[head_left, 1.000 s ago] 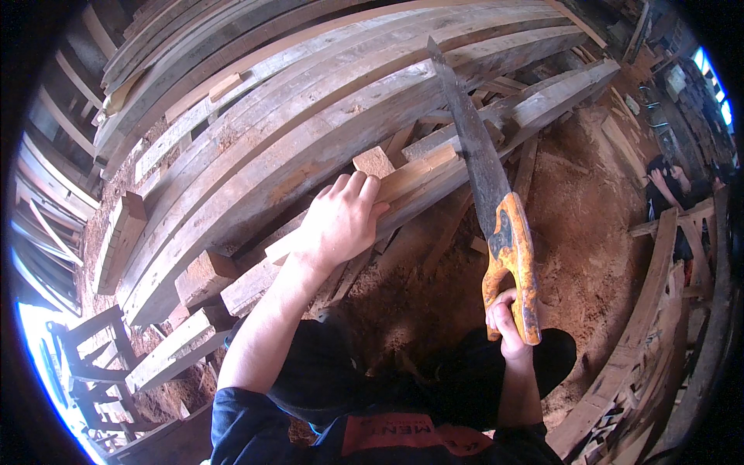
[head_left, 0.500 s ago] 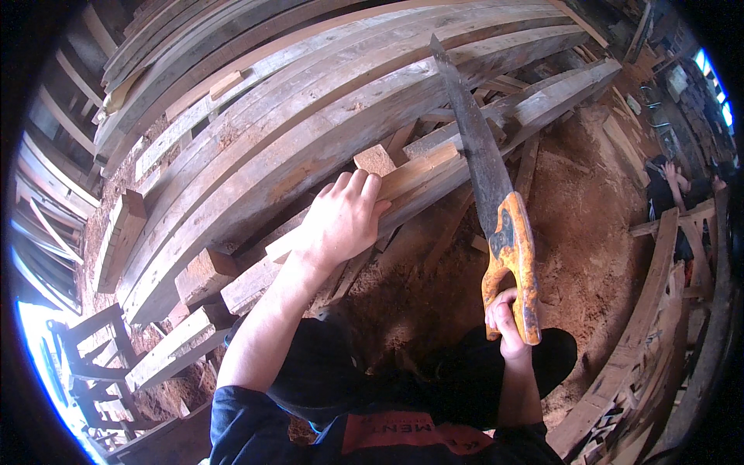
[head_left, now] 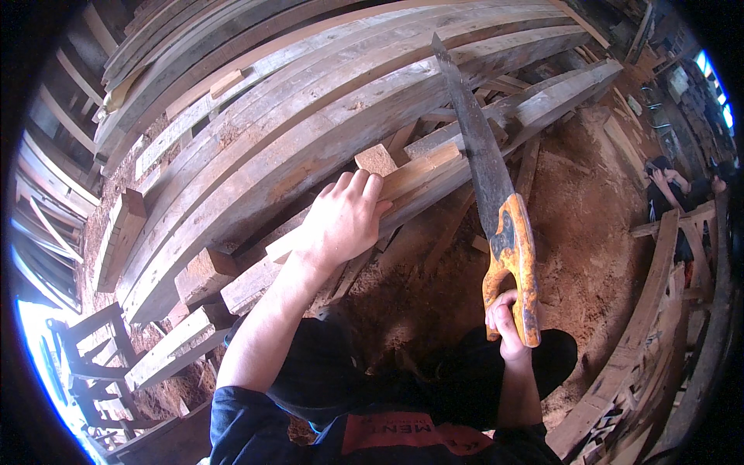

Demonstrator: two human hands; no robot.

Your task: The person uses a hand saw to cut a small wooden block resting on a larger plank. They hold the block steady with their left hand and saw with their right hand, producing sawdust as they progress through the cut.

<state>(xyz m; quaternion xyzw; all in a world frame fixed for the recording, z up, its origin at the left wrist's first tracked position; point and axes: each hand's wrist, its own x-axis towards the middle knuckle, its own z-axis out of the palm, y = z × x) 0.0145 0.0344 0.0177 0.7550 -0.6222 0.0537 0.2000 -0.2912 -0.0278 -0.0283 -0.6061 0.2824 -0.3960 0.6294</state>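
Observation:
My left hand (head_left: 341, 221) is closed over a pale wooden piece (head_left: 418, 174) lying along a heavier timber (head_left: 550, 101); a square wood block (head_left: 375, 159) sits just beyond my knuckles. My right hand (head_left: 508, 322) grips the worn yellow handle of a hand saw (head_left: 477, 132). The long dark blade points away from me, passing over the timbers just right of the pale piece's end. Whether its teeth touch wood I cannot tell.
Long curved beams (head_left: 294, 108) fill the upper view, with short blocks (head_left: 203, 277) at left. A dark wooden frame (head_left: 85, 364) stands lower left. Curved boards (head_left: 635, 333) are stacked at right, near another person (head_left: 666, 186). Reddish sawdust ground (head_left: 566, 232) lies below.
The saw's tip has shifted very slightly to the right. The other person's hands have moved a little. My left hand stays in place on the wood.

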